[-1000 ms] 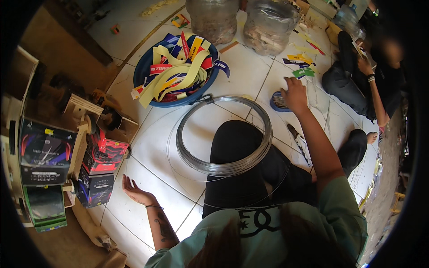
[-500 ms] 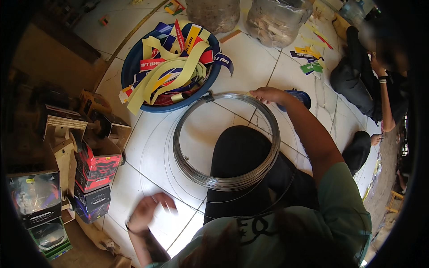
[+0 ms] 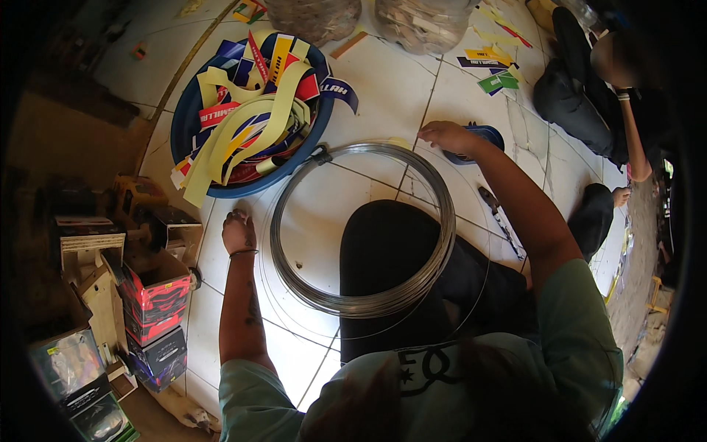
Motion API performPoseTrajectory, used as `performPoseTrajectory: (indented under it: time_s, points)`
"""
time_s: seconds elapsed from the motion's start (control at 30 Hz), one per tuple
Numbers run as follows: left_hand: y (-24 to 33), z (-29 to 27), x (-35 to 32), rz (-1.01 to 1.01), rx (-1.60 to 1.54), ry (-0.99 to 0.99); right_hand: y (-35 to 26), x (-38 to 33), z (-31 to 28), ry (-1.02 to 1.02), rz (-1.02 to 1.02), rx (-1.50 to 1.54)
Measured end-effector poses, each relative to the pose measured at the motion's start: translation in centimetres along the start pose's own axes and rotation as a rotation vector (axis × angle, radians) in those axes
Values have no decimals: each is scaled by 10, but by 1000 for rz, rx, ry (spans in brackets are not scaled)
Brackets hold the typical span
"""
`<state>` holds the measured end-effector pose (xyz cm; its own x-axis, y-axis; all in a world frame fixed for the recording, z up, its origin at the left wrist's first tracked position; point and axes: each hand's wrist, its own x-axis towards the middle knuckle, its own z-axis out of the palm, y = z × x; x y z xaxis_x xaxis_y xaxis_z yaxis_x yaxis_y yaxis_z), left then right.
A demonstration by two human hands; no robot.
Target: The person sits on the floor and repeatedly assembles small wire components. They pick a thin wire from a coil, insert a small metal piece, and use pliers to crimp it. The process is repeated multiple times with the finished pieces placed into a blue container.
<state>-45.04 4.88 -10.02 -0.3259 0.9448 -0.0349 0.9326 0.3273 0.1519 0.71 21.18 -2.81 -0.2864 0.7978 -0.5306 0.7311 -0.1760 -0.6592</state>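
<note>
Both hands flank the wire: the left hand [image 3: 239, 232] is just off the coil's left side, above the floor tiles [image 3: 294, 353], its fingers mostly curled in, while the right hand [image 3: 451, 140] is bent at the wrist near the upper right of the ring, thumb and fingers drawn toward each other. Whether either one pinches a thin strand is too fine to make out.

Between them, the coil of bare metal wire [image 3: 346, 303] sits in front of the person, its lower part crossing the dark trousers [image 3: 394, 239], with the knee showing through the ring. How its weight divides between leg and floor is unclear. A dark tie [image 3: 322, 155] binds it at the upper left, close beside the blue tub [image 3: 179, 121] of printed strips [image 3: 287, 96].

So many turns together should feel fairly heavy and springy — smooth enough to slide a little in the fingers, and hardly fragile, though a single turn could kink. Likely the surest hold is around the whole bundle, near the tie or at opposite sides of the ring. Loose turns [image 3: 313, 340] stand away below the main bundle; these look light and whippy, and may snag — best taken singly between thumb and finger. Just beyond the right hand is a blue oval dish [image 3: 492, 138].
</note>
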Motion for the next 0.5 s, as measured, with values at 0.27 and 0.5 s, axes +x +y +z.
performPoseTrajectory:
  time_s: [0.27, 0.5]
  points:
    - [-8, 27, 14, 210, -338, 95, 31, -9, -14, 231, -156, 95]
    - [18, 53, 46, 131, -1031, -188, 43, -17, -17, 88, -85, 132]
